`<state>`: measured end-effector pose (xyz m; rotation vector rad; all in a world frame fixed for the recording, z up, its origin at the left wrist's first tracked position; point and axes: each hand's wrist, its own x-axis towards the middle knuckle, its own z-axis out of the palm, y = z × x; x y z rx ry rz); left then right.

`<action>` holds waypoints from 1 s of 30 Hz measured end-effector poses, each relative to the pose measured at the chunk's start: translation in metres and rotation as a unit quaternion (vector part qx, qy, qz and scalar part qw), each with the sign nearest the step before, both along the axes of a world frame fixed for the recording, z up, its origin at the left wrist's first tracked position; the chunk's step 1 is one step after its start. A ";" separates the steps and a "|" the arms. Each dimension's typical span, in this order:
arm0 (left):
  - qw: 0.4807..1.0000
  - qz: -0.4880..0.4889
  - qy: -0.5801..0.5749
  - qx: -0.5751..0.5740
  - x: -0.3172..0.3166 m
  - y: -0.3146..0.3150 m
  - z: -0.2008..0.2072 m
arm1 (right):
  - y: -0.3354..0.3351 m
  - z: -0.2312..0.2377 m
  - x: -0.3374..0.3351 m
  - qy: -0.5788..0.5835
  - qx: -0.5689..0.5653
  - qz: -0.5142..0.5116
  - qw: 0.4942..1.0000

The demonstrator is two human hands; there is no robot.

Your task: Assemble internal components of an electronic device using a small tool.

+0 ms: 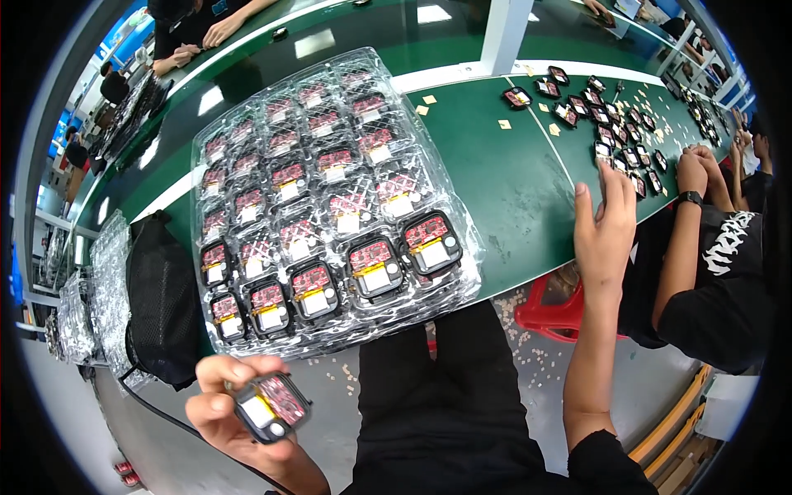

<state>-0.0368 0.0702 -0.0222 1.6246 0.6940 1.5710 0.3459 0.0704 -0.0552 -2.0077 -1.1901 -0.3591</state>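
Green benchtop [516,239] is flanked at left by a black bag [161,305]. Nearby, a black-framed circuit unit [271,407] is pinched in the left hand [219,406], off the bench. Much surface is covered by clear trays [467,262] of similar units. Rightward, the right hand [606,235] is raised, thumb and fingers apart, near scattered units [577,105]; beyond, space is taken by a co-worker [726,318].

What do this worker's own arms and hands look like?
The left hand and the right hand are ungloved, and no watch shows. A short black sleeve shows on the right side; no left sleeve can be made out.
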 end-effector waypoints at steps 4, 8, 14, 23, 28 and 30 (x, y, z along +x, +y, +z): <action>0.984 0.091 0.119 0.093 -0.016 0.039 0.031 | 0.019 -0.015 0.046 -0.021 -0.136 -0.144 0.980; 0.966 0.160 0.203 0.020 -0.014 0.079 0.052 | 0.022 -0.019 0.042 -0.025 -0.158 -0.154 0.975; 0.943 0.181 0.272 -0.059 -0.023 0.133 0.056 | 0.019 -0.025 0.044 -0.024 -0.108 -0.114 0.987; 0.875 0.207 0.438 -0.004 -0.009 0.138 0.052 | 0.018 -0.015 0.040 0.003 -0.112 -0.080 0.990; 0.874 0.170 0.454 -0.030 -0.008 0.132 0.058 | 0.018 -0.018 0.042 0.010 -0.105 -0.062 0.992; 0.873 0.164 0.459 -0.010 -0.011 0.133 0.056 | 0.018 -0.020 0.043 0.006 -0.105 -0.061 0.993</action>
